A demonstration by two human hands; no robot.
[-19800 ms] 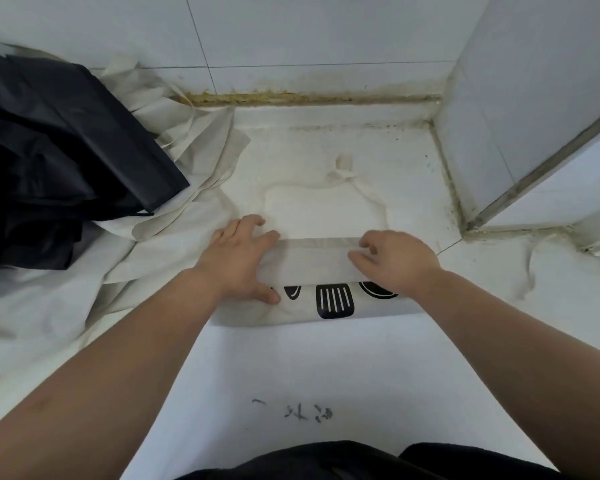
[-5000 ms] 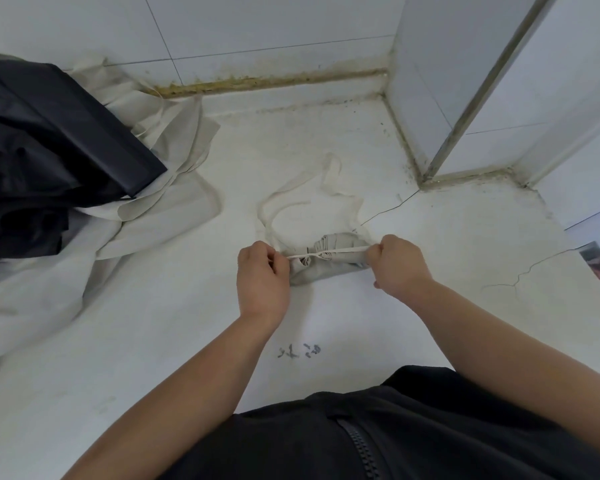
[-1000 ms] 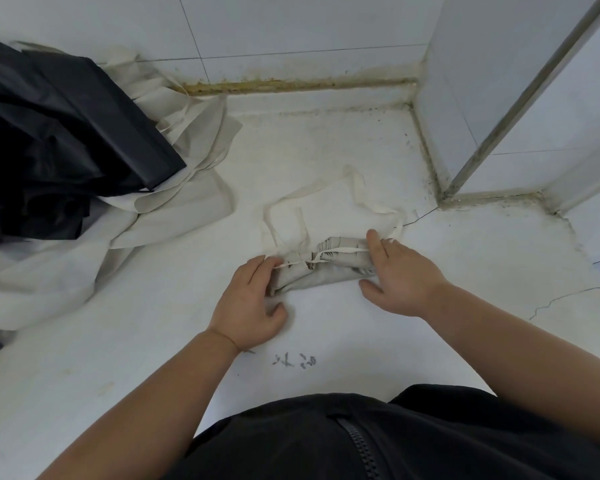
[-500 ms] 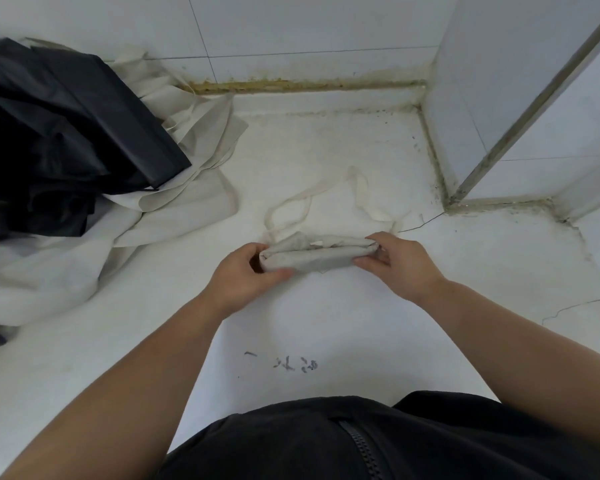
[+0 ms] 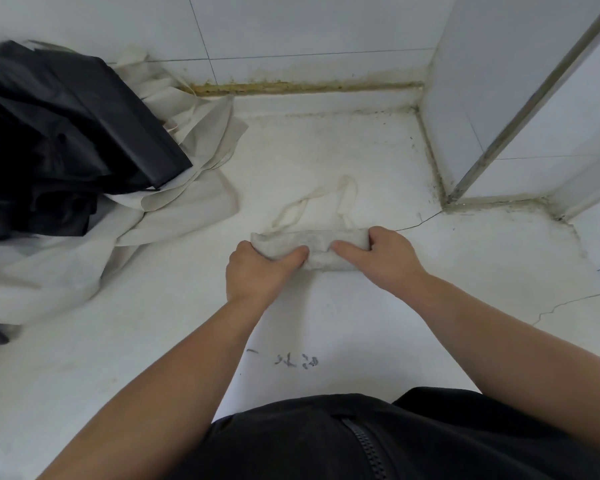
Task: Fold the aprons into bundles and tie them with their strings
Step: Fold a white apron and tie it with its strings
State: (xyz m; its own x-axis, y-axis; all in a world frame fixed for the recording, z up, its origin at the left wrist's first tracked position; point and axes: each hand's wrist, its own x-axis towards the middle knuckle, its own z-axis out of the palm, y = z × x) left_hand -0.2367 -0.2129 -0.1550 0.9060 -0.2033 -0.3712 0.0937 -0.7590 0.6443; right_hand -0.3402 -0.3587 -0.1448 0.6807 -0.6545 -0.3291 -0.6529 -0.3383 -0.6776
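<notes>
Aprons [image 5: 187,209] heaped left of bundle [image 5: 312,242], string [image 5: 347,195] looped behind.

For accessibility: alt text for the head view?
The left hand and right hand grip a rolled cream bundle on a white surface, its strings trailing toward the wall. Cream aprons and black cloth lie piled at left.

Apron bundle [image 5: 312,244] turned over, tied string now hidden; left hand [image 5: 255,271] and right hand [image 5: 385,258] now grip its ends.

A white floor [image 5: 326,157] with a thin crack [image 5: 420,222] met a white tiled wall [image 5: 291,26] along a grimy, yellow-stained seam [image 5: 291,87] under soft, even light.
</notes>
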